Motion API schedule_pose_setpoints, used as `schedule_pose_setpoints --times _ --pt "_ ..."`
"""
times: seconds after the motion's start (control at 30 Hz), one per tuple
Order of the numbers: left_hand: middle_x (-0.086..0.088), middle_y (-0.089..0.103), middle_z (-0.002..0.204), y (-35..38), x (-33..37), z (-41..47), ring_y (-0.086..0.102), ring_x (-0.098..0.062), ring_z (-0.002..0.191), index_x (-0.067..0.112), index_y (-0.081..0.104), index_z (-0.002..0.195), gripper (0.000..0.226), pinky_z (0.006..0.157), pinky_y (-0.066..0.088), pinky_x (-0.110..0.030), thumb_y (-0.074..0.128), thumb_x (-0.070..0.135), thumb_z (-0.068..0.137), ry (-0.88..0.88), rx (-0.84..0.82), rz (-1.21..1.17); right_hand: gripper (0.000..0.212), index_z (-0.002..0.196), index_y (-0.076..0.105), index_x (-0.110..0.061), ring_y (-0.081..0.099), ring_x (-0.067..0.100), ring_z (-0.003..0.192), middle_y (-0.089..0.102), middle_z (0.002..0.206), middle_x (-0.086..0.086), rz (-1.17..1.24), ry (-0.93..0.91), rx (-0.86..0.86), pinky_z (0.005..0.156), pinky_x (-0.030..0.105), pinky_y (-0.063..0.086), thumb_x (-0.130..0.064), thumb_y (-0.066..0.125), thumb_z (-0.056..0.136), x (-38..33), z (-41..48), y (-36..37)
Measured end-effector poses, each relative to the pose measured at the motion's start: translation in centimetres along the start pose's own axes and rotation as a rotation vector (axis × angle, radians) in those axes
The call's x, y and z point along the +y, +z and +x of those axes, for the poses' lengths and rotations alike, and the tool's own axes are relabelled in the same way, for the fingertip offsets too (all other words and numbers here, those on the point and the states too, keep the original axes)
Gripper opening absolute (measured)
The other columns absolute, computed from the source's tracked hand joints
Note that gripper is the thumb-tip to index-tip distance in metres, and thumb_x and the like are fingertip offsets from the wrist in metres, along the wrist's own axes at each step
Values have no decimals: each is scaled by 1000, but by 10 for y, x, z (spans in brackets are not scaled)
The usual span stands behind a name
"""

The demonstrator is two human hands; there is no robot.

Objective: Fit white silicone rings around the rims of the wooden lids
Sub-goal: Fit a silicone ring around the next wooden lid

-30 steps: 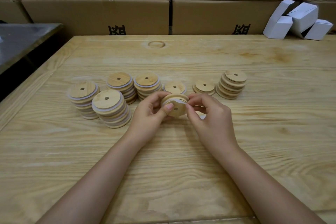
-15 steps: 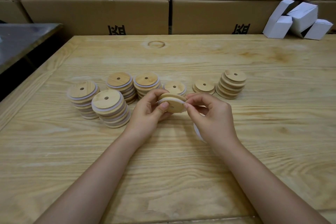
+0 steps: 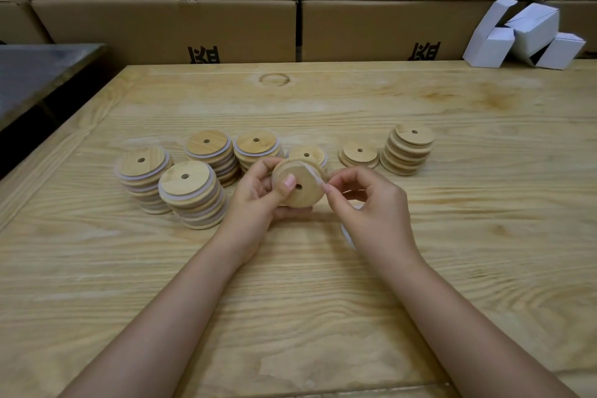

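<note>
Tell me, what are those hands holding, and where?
The left hand holds a wooden lid by its rim. The right hand pinches the white silicone ring where it stretches over the lid's upper right edge.

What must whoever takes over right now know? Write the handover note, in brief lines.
Left hand: grips the lid in work, thumb on its face, above the table.
Right hand: pinches the white silicone ring, stretched over the lid's upper right rim; not seated all round.
Done: four ringed stacks at left, plus a short ringed pile behind the held lid.
Left: seat this ring, then ring the bare lids in the two piles at right. Something white, perhaps spare rings, lies under the right hand.
</note>
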State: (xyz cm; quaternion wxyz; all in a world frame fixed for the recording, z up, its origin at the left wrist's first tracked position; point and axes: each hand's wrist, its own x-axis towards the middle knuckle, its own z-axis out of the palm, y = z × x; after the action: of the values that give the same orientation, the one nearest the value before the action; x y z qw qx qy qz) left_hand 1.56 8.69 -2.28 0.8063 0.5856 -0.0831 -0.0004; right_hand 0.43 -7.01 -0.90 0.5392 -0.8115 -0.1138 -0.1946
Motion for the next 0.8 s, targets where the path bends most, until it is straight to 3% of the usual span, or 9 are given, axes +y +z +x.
schedule_pose_setpoints --times 0.33,0.57,0.8 --pt "-4 64 94 -1 -5 2 66 -15 88 13 48 100 21 81 56 -36 53 11 80 40 -66 -19 4 80 66 -5 62 14 78 66 82 3 -109 -217 59 73 36 52 -2 68 80 0 -4 4" --pt "-19 53 111 -4 -6 3 60 -25 98 13 48 102 21 82 56 -38 51 10 81 21 -53 -39 7 78 63 -5 60 15 82 64 83 3 -3 -153 23 77 37 52 1 64 82 -1 -3 3" --pt "-14 60 107 -6 -5 3 66 -22 90 11 50 104 24 76 57 -39 53 13 80 -28 -73 -38 11 76 65 -14 61 7 79 65 82 -1 81 2 -49 75 23 51 -4 66 83 -2 1 -1"
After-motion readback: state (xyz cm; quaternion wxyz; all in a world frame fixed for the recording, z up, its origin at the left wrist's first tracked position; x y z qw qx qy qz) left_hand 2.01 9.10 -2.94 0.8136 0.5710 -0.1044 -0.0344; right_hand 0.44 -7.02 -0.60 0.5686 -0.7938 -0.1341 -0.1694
